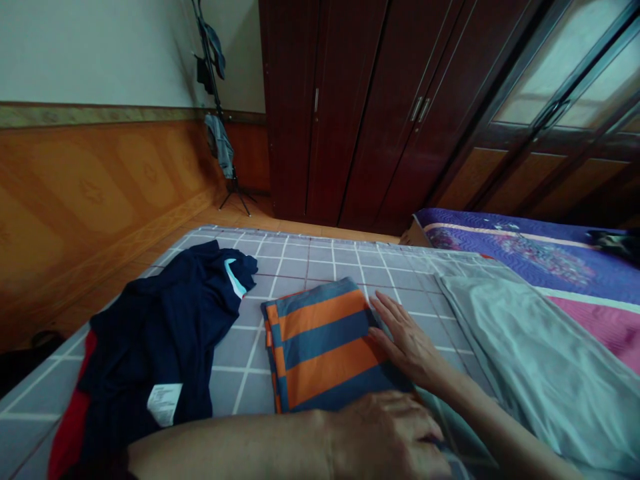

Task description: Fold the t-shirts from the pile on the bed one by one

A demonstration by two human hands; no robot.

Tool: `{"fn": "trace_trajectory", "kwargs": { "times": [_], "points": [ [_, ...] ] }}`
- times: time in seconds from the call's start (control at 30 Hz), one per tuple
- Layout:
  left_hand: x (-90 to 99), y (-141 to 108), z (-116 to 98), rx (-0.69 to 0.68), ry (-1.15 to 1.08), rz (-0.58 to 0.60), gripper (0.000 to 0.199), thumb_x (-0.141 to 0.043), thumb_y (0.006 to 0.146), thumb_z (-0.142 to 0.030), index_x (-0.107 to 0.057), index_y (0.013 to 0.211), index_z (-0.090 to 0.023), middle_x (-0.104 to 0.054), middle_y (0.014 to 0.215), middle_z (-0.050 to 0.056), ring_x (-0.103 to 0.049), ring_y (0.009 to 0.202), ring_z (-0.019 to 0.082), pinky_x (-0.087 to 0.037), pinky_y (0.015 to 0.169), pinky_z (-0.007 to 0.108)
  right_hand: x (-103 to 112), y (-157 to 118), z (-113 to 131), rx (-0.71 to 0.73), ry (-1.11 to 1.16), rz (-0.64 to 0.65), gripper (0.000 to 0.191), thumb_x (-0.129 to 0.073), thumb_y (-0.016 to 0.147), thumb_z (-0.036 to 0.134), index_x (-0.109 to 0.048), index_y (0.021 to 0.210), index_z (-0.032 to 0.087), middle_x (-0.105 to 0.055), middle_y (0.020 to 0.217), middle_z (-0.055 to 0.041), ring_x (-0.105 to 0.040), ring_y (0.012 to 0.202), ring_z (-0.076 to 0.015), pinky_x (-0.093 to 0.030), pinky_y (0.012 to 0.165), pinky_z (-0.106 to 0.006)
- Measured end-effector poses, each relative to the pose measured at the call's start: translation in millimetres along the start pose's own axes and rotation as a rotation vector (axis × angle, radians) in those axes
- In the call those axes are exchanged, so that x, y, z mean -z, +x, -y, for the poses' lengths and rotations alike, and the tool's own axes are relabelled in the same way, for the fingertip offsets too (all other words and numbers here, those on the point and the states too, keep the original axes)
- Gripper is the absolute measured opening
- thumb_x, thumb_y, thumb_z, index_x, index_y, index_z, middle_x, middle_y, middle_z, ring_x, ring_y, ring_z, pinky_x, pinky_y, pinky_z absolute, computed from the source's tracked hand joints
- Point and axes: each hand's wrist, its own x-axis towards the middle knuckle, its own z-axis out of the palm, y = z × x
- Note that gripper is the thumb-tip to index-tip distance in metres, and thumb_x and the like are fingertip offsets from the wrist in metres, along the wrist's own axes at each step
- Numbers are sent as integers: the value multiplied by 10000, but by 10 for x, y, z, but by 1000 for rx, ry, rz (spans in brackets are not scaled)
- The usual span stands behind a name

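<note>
A folded cloth with wide orange and slate-blue stripes (320,350) lies in the middle of a grey bed cover with a white grid (295,267). My right hand (405,340) rests flat against the cloth's right edge, fingers spread. My left hand (385,433) lies across the cloth's near edge with its fingers curled down, and what they grip is hidden. To the left lies a crumpled navy garment (160,333) with a red edge and a white label (164,404). A pale grey-green sheet (540,360) stretches beside my right forearm.
A purple patterned quilt (520,253) covers a bed beyond the right side. Ahead stand a dark wood wardrobe (360,113) and a black rack with hanging clothes (220,127). An orange panelled wall (100,187) runs along the left.
</note>
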Motion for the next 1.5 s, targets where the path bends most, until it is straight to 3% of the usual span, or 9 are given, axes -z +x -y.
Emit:
{"fn": "trace_trajectory", "kwargs": {
  "times": [0.13,0.23,0.33,0.6,0.77,0.9,1.13,1.3,1.5],
  "points": [
    [401,0,148,314,-46,-167,337,-336,958,-278,-631,875,-138,-649,937,65,-582,946,160,-410,944,287,130,-586,80,0,-2,1,574,-367,949,403,-230,1473,212,-273,1501,-140,-272,1369,-280,-363,1053,-514],
    [508,-129,433,559,27,-217,395,-321,975,-366,-529,1217,-132,-530,1304,111,-425,1255,214,-304,1074,374,201,-852,416,119,-18,99,725,-469,895,489,-157,1491,222,-226,1512,-135,-240,1376,-304,-363,1052,-523],
    [378,-296,740,728,136,-74,658,-282,939,-560,-293,1425,-117,-253,1513,151,-162,1408,281,-158,1128,498,150,-925,818,317,-8,132,802,-495,859,554,-173,1487,172,-255,1486,-161,-242,1368,-315,-381,1044,-495],
    [187,-485,990,836,230,105,753,-198,907,-645,-204,1472,-147,-138,1543,132,-48,1428,272,-71,1134,504,-269,-785,1447,605,-191,-349,391,-475,929,337,-518,1269,147,-555,1308,-79,-470,1246,-243,-451,998,-345],
    [402,-652,1173,1005,223,80,699,-320,906,-580,-278,1442,-133,-273,1499,178,-256,1374,318,-249,1072,475,-142,-944,1309,561,-224,-225,420,-460,934,264,-449,1341,163,-550,1313,-92,-454,1259,-253,-462,977,-375],
    [666,-771,1297,1021,229,56,465,-430,870,-467,-566,1165,-133,-580,1203,151,-524,1130,281,-393,937,371,51,-1188,1028,393,-109,-212,457,-454,925,302,-433,1348,131,-503,1359,-118,-404,1299,-243,-448,995,-360],
    [843,-907,1422,1129,3,109,393,-538,732,-496,-595,959,-180,-670,903,50,-619,833,227,-430,659,267,336,-1052,451,-341,54,-73,413,-462,881,355,-546,1212,123,-645,1050,-134,-636,951,-242,-512,773,-349],
    [825,-935,1448,1101,-169,111,350,-533,709,-513,-611,763,-176,-662,791,25,-616,771,235,-419,627,268,468,-717,531,-604,154,176,247,-540,799,326,-664,961,186,-671,751,-37,-625,672,-181,-371,566,-258],
    [813,-916,1443,1100,-544,10,374,-597,681,-540,-610,812,-190,-693,844,8,-647,837,252,-499,697,295,463,-656,656,-653,245,163,71,-574,681,234,-615,708,183,-622,637,-6,-524,581,-129,-252,514,-237]
  ]
}}
